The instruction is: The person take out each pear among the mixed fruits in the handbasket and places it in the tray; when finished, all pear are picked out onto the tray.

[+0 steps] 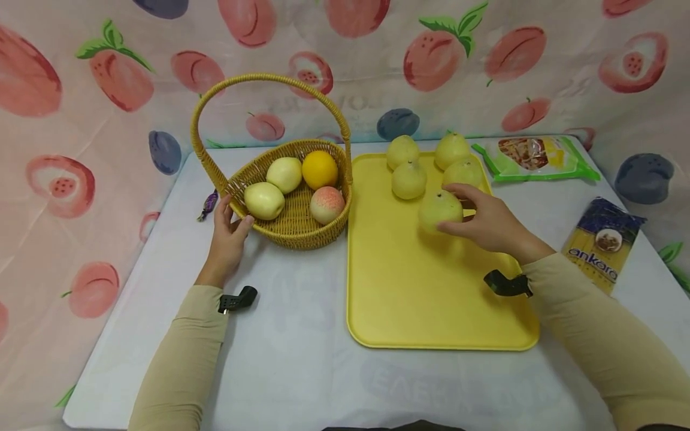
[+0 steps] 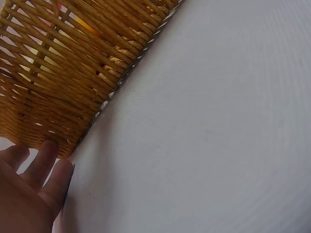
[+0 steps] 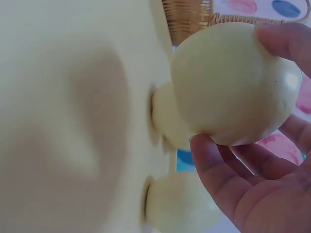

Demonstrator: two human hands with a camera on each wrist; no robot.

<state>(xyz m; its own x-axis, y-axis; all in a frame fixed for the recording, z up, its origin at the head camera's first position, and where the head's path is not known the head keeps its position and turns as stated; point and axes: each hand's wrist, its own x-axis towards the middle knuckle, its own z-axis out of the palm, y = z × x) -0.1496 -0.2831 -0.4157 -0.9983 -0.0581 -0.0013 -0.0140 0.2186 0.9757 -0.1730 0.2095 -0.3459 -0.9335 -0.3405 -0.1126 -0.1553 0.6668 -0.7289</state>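
My right hand [image 1: 487, 221] holds a round yellow-green fruit [image 1: 440, 211] with a short dark stem, thumb on one side and fingers on the other. In the right wrist view this fruit [image 3: 233, 85] is raised off the yellow tray [image 1: 420, 299], its shadow falling on the tray. Several similar fruits [image 1: 408, 179] stand at the tray's far end. My left hand [image 1: 226, 242] touches the left side of a wicker basket [image 1: 302, 239], fingers extended and thumb apart. Two pale yellow fruits [image 1: 264, 200], an orange [image 1: 320, 170] and a peach [image 1: 327, 205] lie in the basket.
A green-edged food packet [image 1: 536, 158] lies behind the tray on the right. Nearer along the right side is a blue and yellow packet [image 1: 604, 242]. A small purple wrapped item [image 1: 207, 205] sits left of the basket, whose tall handle [image 1: 269, 76] arches upward.
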